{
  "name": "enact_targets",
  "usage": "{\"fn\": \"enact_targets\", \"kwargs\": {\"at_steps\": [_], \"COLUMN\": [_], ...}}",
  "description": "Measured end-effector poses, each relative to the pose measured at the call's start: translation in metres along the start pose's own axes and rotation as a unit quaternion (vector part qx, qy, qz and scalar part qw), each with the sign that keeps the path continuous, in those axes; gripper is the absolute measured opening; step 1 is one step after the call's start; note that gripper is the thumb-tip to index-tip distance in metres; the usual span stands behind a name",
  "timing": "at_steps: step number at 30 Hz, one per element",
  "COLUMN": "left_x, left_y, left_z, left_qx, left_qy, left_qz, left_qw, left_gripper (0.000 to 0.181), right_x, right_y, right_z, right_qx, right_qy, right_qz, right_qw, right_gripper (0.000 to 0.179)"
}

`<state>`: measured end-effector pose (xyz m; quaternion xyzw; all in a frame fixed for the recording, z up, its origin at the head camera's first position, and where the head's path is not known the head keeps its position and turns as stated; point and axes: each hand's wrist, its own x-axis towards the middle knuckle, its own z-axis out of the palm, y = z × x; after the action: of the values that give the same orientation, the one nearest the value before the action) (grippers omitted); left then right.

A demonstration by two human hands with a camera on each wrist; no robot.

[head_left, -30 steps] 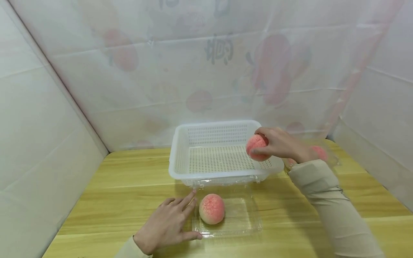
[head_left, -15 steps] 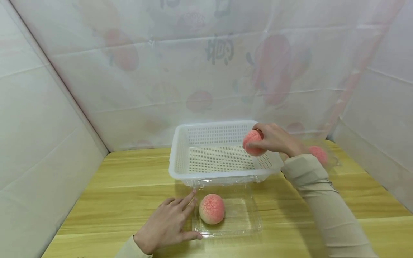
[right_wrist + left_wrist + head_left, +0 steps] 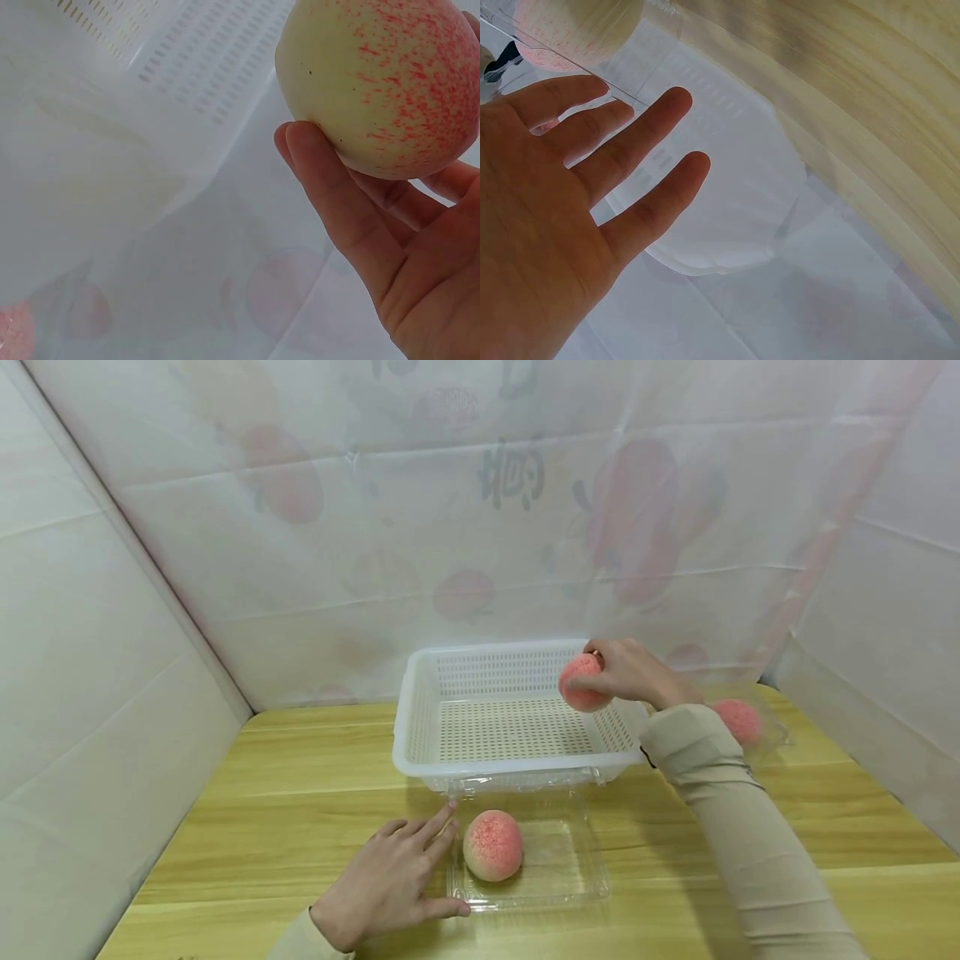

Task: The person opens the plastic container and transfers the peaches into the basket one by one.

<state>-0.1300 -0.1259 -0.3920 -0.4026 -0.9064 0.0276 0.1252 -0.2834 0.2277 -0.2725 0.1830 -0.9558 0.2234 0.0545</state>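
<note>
A pink and cream peach [image 3: 579,683] is gripped in my right hand [image 3: 633,672], above the right side of a white slotted plastic basket [image 3: 450,770]. In the right wrist view the fingers curl around the peach [image 3: 375,82] from below. On the table, a second peach [image 3: 492,846] sits in the left half of a clear plastic clamshell box [image 3: 558,868]. My left hand [image 3: 393,877] lies with fingers spread along that box's left edge. The left wrist view shows the left hand [image 3: 562,202] with its fingers extended, holding nothing.
Another peach [image 3: 738,721] sits in clear plastic packaging at the right, partly behind the right sleeve [image 3: 697,752]. The wooden table [image 3: 300,793] is enclosed by a printed white sheet [image 3: 375,568] at the back and by white side walls.
My right hand has moved left and slightly up with its peach, further over the basket. The left hand, the box and the peach in it stay put.
</note>
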Motion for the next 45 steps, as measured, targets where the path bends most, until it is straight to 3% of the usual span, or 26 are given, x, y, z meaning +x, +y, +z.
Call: {"fn": "enact_targets", "kwargs": {"at_steps": [16,27,38,45], "left_x": [-0.001,-0.002,-0.002,-0.002], "left_y": [0.000,0.000,0.000,0.001], "left_z": [0.001,0.000,0.000,-0.001], "left_qx": [0.006,0.006,-0.007,-0.013], "left_qy": [0.007,0.007,-0.011,-0.017], "left_qz": [0.001,0.002,-0.009,-0.008], "left_qw": [1.0000,1.0000,0.9999,0.9997], "left_gripper": [0.087,0.087,0.090,0.090], "right_x": [0.019,0.030,0.040,0.043], "right_y": [0.006,0.014,0.025,0.032], "right_z": [0.004,0.007,0.016,0.032], "right_qx": [0.021,0.040,0.121,0.122], "right_qy": [-0.005,0.005,0.013,0.002], "right_qz": [0.027,0.019,0.068,0.090], "right_qw": [0.9994,0.9990,0.9902,0.9884], "right_gripper": [0.048,0.046,0.052,0.056]}}
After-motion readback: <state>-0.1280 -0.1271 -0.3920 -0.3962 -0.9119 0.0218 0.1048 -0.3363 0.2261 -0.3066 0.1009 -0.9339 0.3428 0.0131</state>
